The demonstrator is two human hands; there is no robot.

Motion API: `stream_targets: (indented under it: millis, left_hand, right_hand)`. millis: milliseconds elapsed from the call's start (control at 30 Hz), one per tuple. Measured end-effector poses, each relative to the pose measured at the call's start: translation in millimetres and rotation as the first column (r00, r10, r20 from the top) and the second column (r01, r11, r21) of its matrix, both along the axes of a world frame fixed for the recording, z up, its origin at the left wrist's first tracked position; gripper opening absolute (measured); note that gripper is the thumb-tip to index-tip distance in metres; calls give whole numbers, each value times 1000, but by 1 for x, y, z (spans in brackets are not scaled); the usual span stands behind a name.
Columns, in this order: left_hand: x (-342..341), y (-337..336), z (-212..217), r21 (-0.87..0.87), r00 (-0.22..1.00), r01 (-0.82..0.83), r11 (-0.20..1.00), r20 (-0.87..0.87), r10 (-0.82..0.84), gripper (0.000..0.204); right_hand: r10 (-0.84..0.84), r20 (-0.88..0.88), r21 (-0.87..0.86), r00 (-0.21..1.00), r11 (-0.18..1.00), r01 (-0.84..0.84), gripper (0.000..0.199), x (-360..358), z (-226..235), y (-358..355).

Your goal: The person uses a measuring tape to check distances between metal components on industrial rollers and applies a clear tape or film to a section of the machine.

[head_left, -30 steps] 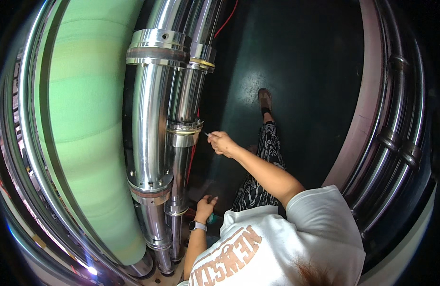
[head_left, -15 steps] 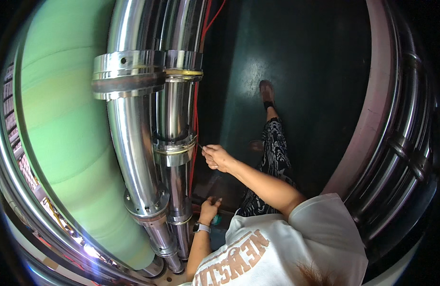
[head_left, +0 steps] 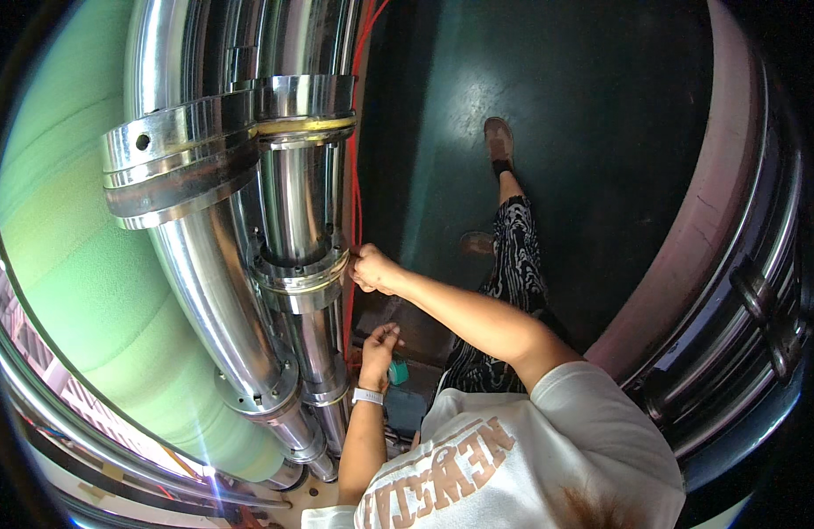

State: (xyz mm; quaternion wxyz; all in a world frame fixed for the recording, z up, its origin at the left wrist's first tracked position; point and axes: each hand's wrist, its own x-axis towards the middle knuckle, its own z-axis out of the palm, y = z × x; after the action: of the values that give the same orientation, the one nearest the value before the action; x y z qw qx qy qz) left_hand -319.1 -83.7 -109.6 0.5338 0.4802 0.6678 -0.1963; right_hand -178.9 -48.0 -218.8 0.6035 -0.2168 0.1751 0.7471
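Observation:
My right hand [head_left: 374, 270] is closed, its fingers right up against the side of a shiny metal collar [head_left: 294, 275] on the right-hand steel roller [head_left: 299, 198]. A thin dark rod stuck out of those fingers half a second ago; it is hidden now behind them. Lower down, my left hand [head_left: 378, 354], with a watch band [head_left: 368, 397] on its wrist, hangs beside the roller with fingers loosely bent and a little apart. Nothing shows in it. A yellowish ring [head_left: 303, 286] runs round the collar.
A thicker steel roller [head_left: 215, 291] and a large pale-green roll [head_left: 81, 247] lie to the left. Red cable [head_left: 356, 185] runs along the rollers' right side. By my left wrist sits a small teal round thing [head_left: 398, 372]. At right, a pale curved edge [head_left: 702, 207] borders more metal rollers.
My right hand has come closer to the collar and now meets its edge. The left hand has risen slightly, its fingers closer together. The view has shifted, bringing the rollers nearer.

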Motion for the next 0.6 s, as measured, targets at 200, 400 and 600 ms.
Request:
stream_targets:
  millis: [200,400,600]
  left_hand:
    - [16,20,3,63,994,-53,997,101,46,23]
    - [18,27,1,43,961,-226,973,173,216,27]
    - [41,47,-7,-151,674,-627,764,386,629,31]
  right_hand:
    - [17,-20,21,1000,1000,-17,17,21,15,-29]
    - [13,104,-5,995,1000,-12,13,19,4,-2]
    - [134,84,61,987,988,-139,14,46,3,-13]
